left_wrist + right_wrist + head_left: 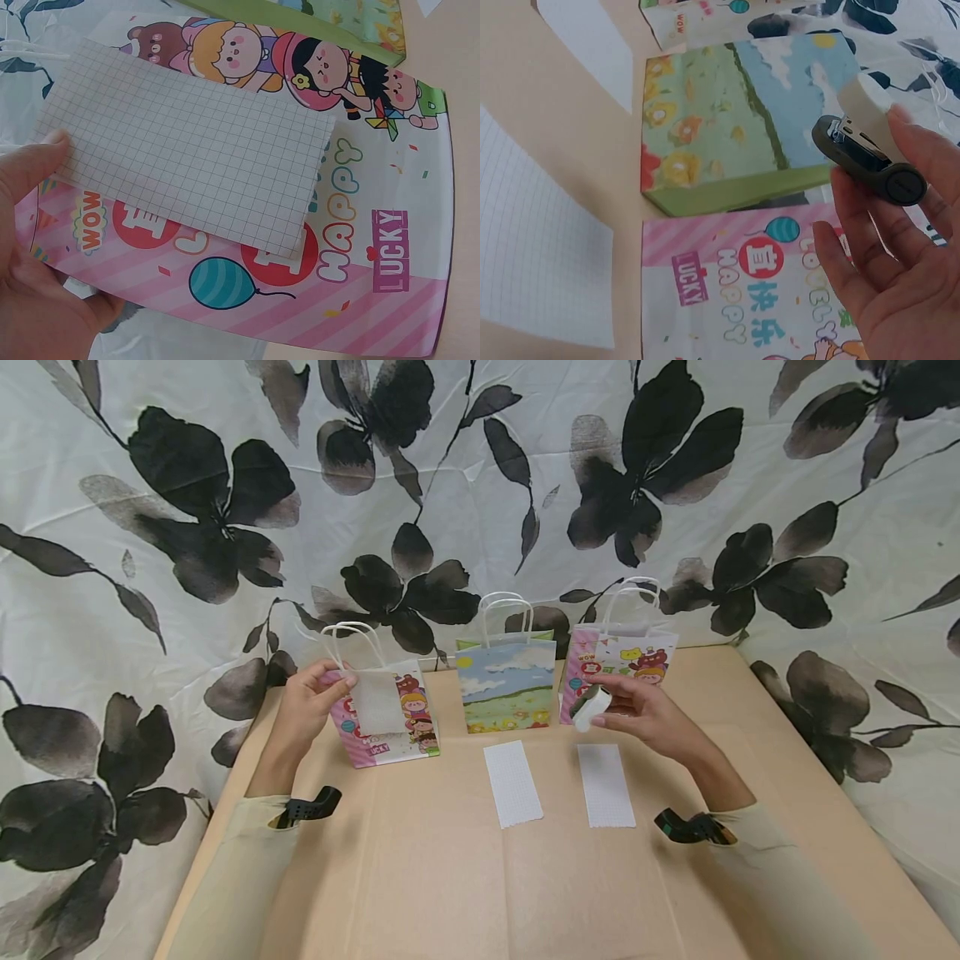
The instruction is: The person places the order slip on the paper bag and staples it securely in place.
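My left hand (300, 710) pinches a rectangle of grid paper (187, 150) together with the top edge of a pink and white cartoon gift bag (422, 714). The paper lies over the bag's printed front, and the bag leans a little on the table at the left. In my right hand (648, 714), raised in front of the right-hand bag, is a small black and white stapler (870, 161). The thumb and fingers grip it, and its metal end points away from the palm in the right wrist view.
A landscape-print gift bag (506, 685) stands at the back middle, with another pink cartoon bag (652, 652) to its right. Two grid paper slips (513, 783) lie before them on the tan table (435, 877). Behind hangs a floral cloth (480, 452).
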A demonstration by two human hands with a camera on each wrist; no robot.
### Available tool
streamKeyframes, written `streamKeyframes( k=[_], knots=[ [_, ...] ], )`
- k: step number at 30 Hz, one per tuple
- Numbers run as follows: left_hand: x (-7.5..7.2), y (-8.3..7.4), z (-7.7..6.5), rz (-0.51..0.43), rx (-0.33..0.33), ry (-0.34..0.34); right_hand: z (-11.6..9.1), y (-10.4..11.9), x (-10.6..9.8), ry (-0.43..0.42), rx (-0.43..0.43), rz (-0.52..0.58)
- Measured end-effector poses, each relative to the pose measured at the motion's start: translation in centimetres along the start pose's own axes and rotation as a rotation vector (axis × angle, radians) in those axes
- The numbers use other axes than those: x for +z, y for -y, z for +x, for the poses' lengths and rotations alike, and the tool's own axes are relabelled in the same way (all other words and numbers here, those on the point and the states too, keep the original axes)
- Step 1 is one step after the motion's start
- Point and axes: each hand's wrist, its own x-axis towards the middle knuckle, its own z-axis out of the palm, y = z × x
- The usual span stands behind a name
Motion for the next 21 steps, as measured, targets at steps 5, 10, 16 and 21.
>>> streamKeyframes(
  k=[5,10,16,21],
  knots=[
    [0.0,0.1,0.0,-0.007,0.001,0.005,0.7,0.6,0.8,0.029,0.004,0.049],
    [0.0,0.2,0.0,-0.013,0.006,0.005,1.4,1.2,1.7,0.047,-0.017,0.052],
    [0.0,0.2,-0.1,-0.011,0.006,0.003,2.1,2.0,2.7,0.04,-0.011,0.067],
    [0.0,0.2,-0.1,-0.014,0.006,0.005,2.8,2.9,3.4,0.048,-0.032,0.084]
  ],
)
